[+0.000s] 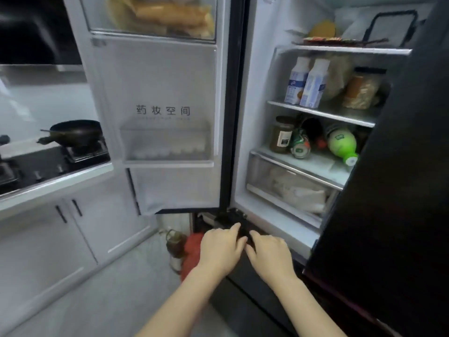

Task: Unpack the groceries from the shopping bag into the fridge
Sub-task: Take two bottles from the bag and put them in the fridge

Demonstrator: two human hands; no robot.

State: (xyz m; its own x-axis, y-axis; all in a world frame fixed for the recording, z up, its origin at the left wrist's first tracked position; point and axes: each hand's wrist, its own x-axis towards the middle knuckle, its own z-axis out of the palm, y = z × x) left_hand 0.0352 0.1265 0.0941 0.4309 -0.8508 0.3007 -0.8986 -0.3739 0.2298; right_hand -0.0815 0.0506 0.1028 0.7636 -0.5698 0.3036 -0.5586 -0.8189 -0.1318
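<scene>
The fridge stands open, its lit shelves holding two white milk cartons, a dark jar and a green bottle lying on its side. Below the fresh-food section, my left hand and my right hand sit side by side on the top edge of the dark lower drawer front, fingers hooked over it; the fingertips are hidden in the dark gap. A red shopping bag sits on the floor just left of my left hand, partly hidden by it.
The left fridge door is swung wide, yellow packages in its top bin. The dark right door stands close on the right. An oil bottle stands by the bag. A wok sits on the stove, with white cabinets below.
</scene>
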